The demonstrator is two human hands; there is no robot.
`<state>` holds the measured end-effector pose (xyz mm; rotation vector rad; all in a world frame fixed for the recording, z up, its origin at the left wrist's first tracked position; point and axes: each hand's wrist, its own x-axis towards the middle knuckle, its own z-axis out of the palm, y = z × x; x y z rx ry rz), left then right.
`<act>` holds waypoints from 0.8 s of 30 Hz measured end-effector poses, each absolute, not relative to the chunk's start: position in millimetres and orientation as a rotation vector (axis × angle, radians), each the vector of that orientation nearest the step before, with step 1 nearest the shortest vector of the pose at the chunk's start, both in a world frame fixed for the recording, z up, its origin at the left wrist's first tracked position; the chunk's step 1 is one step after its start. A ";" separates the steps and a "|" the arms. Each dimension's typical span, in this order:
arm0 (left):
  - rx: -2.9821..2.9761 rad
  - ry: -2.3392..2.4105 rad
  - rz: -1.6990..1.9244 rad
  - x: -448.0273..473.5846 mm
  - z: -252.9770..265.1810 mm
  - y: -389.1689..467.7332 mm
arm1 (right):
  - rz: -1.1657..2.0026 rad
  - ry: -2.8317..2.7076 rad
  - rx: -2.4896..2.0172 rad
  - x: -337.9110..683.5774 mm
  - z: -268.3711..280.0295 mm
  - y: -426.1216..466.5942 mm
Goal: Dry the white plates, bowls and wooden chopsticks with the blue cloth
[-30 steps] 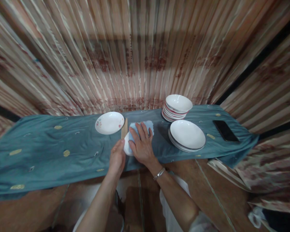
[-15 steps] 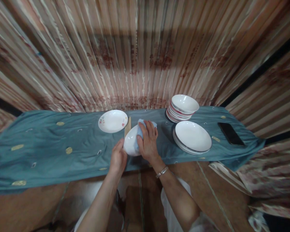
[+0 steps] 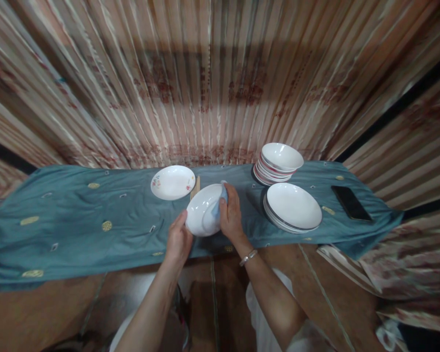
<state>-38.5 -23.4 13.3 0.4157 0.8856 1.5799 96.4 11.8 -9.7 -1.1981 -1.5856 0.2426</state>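
A white bowl [image 3: 201, 215] is held tilted above the near middle of the table. My left hand [image 3: 179, 237] grips its left rim, thumb on top and fingers hidden below. At the right rim, my right hand [image 3: 231, 212] is closed on a light blue cloth [image 3: 223, 193], pressing it against the bowl's edge. Just behind the bowl lie several wooden chopsticks [image 3: 195, 187], partly covered by it. A white plate with small flower prints [image 3: 173, 183] rests beside them on the left.
On the right stand a stack of bowls [image 3: 278, 164] with red bands and, nearer, a stack of white plates [image 3: 294, 208]. A black phone [image 3: 351, 203] lies further right. The table bears a teal cloth [image 3: 77, 225]; a patterned curtain [image 3: 212, 88] hangs behind.
My right hand has slid with the cloth from over the bowl's inside to its right rim, baring more of the white surface. My left hand keeps its hold.
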 end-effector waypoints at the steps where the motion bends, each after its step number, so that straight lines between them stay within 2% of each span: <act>1: 0.410 0.886 1.586 -39.1 11.6 -23.0 | 0.266 -1.562 -1.194 96.7 -12.3 12.6; 14: 0.388 0.909 1.610 -37.1 5.4 -20.6 | 0.564 -1.307 -1.264 104.7 -29.3 10.4; 24: 0.505 0.796 1.358 -16.8 5.4 -33.7 | 0.489 -1.211 -1.231 134.1 -7.0 29.7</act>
